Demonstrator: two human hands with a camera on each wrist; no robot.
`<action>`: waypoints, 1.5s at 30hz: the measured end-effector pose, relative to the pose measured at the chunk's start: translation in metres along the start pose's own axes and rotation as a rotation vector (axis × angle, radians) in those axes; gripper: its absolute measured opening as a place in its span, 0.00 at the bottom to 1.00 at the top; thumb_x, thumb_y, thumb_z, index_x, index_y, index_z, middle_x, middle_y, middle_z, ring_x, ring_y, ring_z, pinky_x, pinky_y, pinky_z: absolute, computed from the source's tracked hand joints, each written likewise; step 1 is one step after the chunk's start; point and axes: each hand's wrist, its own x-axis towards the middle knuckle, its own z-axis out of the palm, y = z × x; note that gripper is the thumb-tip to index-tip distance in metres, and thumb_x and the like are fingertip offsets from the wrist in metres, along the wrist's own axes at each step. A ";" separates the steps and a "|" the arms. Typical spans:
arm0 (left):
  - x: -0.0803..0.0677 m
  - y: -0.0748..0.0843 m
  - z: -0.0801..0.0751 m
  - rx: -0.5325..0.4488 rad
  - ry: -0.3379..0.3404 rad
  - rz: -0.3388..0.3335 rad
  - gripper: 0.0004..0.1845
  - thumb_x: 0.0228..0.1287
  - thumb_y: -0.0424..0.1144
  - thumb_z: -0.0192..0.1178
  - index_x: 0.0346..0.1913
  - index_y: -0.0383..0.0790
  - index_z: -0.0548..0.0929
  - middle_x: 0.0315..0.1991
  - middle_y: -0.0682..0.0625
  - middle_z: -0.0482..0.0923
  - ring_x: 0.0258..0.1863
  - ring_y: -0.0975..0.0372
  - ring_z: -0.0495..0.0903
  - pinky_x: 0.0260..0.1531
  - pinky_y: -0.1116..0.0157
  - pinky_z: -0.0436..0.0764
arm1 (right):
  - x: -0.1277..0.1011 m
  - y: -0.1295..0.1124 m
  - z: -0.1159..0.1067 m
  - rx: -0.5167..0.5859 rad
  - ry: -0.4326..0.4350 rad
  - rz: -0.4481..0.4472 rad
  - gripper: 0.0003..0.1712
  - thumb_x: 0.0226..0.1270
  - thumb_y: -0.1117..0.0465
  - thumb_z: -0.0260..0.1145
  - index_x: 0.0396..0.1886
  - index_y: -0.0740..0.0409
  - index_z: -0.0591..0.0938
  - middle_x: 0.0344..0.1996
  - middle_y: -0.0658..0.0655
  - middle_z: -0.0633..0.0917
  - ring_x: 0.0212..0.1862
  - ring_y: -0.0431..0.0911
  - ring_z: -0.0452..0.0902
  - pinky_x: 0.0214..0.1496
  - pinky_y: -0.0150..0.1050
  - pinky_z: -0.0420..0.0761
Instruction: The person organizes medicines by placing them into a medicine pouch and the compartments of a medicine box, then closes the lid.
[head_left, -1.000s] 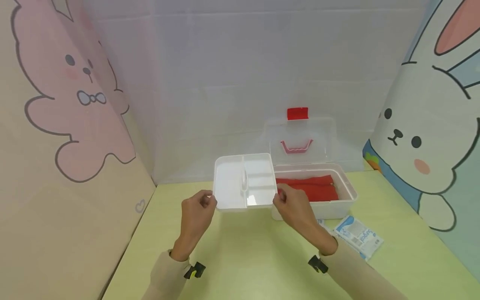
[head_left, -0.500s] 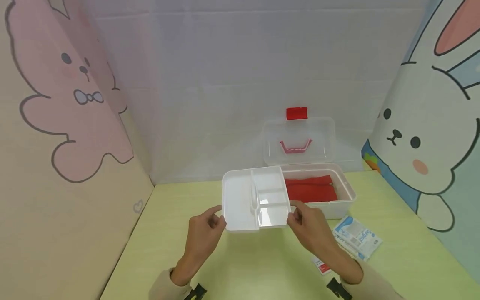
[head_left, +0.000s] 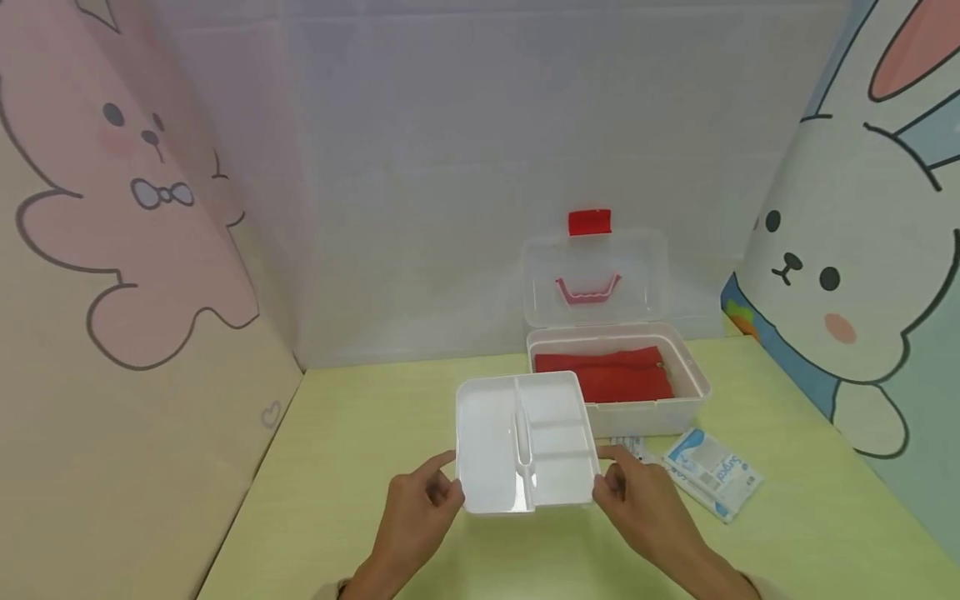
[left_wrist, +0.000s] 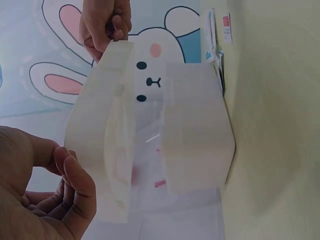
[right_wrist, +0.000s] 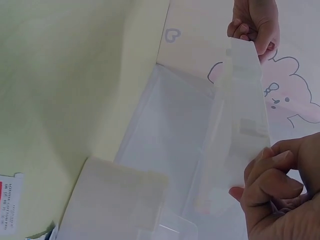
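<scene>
Fingers (head_left: 442,490) of your left hand (head_left: 414,523) curling, pinching left rim of white divided tray (head_left: 525,442); your right hand (head_left: 643,508) pinching right rim. You are holding tray above green table (head_left: 360,467), just before open storage box (head_left: 618,375).

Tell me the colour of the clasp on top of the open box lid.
Red. The clasp shows best in the head view, above the clear lid.

both hands out in front, forearms angled inward from the bottom edge. left hand (head_left: 416,512) thumb up, fingers (left_wrist: 75,187) curled, pinching the white tray (head_left: 525,442) at its left edge. right hand (head_left: 641,500) mirrors it, fingers (right_wrist: 267,182) curled, pinching the tray's right edge. palms face each other.
</scene>
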 end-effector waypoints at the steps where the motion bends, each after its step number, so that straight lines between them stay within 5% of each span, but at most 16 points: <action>1: -0.002 -0.001 0.001 -0.003 -0.009 -0.009 0.17 0.56 0.25 0.59 0.50 0.32 0.84 0.17 0.58 0.78 0.15 0.76 0.68 0.20 0.74 0.73 | -0.002 0.001 0.001 0.002 -0.011 0.015 0.14 0.58 0.68 0.64 0.46 0.60 0.82 0.15 0.40 0.71 0.20 0.31 0.61 0.25 0.28 0.67; 9: -0.020 -0.010 0.011 -0.053 -0.070 -0.028 0.18 0.56 0.26 0.60 0.51 0.31 0.83 0.17 0.60 0.77 0.15 0.77 0.67 0.20 0.74 0.73 | -0.016 0.009 0.006 0.015 -0.141 0.167 0.16 0.59 0.66 0.64 0.48 0.59 0.80 0.15 0.42 0.72 0.21 0.33 0.63 0.29 0.28 0.69; 30: -0.036 -0.055 0.041 0.003 -0.183 -0.001 0.20 0.54 0.25 0.59 0.52 0.23 0.79 0.17 0.59 0.76 0.18 0.79 0.66 0.23 0.75 0.74 | -0.024 0.057 0.044 0.126 -0.411 0.056 0.16 0.66 0.65 0.61 0.51 0.67 0.74 0.15 0.44 0.77 0.15 0.34 0.71 0.31 0.29 0.74; 39: -0.039 -0.063 0.046 0.025 -0.286 -0.032 0.21 0.56 0.26 0.60 0.54 0.21 0.77 0.18 0.58 0.76 0.18 0.77 0.67 0.23 0.75 0.73 | -0.026 0.060 0.050 0.179 -0.468 0.104 0.16 0.67 0.65 0.60 0.50 0.69 0.72 0.18 0.48 0.78 0.14 0.38 0.72 0.17 0.33 0.72; 45: -0.042 -0.066 0.048 0.024 -0.329 -0.064 0.23 0.56 0.27 0.60 0.55 0.20 0.76 0.18 0.59 0.76 0.17 0.77 0.66 0.22 0.75 0.71 | -0.026 0.064 0.052 0.171 -0.519 0.138 0.14 0.68 0.63 0.60 0.49 0.67 0.72 0.18 0.49 0.77 0.16 0.41 0.72 0.18 0.34 0.71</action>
